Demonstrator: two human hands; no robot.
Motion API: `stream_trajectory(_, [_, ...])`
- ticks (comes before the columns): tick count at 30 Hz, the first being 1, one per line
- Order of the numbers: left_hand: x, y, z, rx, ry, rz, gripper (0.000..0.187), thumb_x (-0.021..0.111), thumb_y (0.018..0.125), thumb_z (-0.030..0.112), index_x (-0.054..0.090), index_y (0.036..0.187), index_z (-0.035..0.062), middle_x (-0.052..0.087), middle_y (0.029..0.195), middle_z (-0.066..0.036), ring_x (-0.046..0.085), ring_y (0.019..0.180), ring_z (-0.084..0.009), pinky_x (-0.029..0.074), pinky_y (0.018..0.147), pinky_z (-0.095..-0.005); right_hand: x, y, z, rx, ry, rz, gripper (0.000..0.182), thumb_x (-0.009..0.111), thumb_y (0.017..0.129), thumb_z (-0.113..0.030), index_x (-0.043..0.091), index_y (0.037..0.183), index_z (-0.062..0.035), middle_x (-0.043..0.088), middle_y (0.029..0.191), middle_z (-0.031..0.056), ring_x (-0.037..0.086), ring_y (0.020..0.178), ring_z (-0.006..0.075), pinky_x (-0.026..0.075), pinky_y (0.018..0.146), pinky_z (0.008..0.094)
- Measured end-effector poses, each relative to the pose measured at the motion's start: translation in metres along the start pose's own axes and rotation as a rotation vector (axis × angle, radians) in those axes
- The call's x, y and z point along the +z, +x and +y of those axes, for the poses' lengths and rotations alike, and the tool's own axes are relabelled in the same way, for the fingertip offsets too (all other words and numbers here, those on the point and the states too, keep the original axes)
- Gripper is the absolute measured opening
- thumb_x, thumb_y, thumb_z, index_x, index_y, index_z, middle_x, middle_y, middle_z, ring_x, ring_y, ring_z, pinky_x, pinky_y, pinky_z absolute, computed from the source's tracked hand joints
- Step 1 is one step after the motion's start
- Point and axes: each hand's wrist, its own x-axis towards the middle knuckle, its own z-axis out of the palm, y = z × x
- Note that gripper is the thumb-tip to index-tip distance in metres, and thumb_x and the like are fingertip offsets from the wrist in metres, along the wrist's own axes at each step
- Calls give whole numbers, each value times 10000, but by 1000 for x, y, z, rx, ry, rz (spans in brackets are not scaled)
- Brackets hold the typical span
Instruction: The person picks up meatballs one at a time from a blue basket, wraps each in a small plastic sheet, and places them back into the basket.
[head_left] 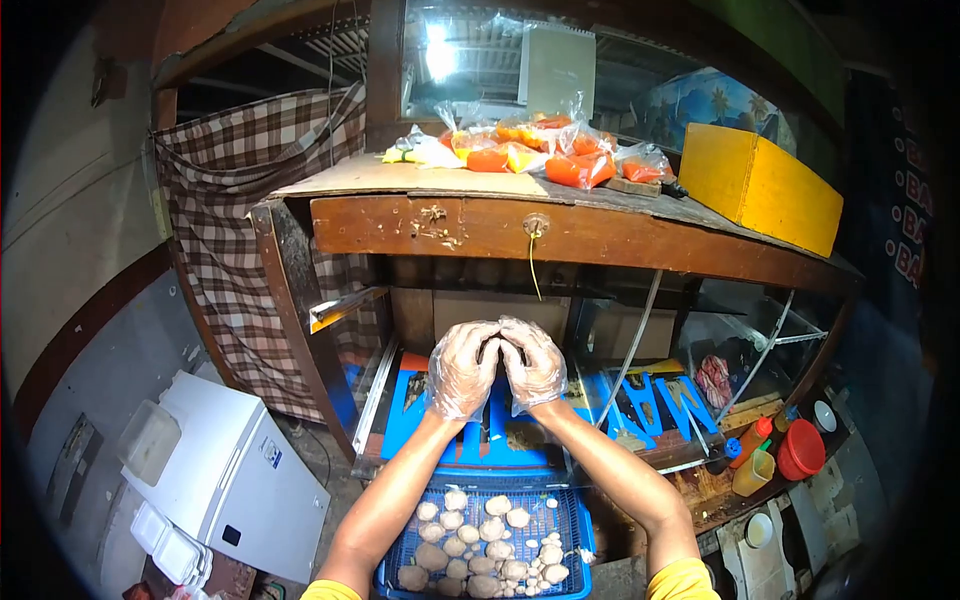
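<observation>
Hands pressed together, plastic-gloved: left hand and right hand cupped, likely shaping something hidden; contents can't tell | blue basket of pale dough balls directly below, catching finished pieces | orange bags on bench above

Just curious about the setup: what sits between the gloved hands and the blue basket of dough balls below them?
In the head view, only the blue board with cut-out letters lies between the hands and the basket; nothing else shows there.
</observation>
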Motion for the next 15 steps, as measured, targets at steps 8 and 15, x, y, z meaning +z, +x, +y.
stream_trajectory(8, [-14,-31,21,-51,-34,-42,177,731,893,16,713,1069,26,743,1061,-159,710,983,-358,566,899,-439,-16,-27,-29,51,24,-81,184,731,895,-36,738,1078,-49,765,1214,162,714,1169,354,490,1106,508])
stream_trajectory(15, [-27,-51,40,-86,-51,-105,163,717,915,45,713,1076,19,729,1052,-172,697,1003,-370,555,916,-439,-35,-45,-45,84,58,-130,175,735,901,-21,731,1074,-44,773,1157,160,723,1149,357,496,1105,504])
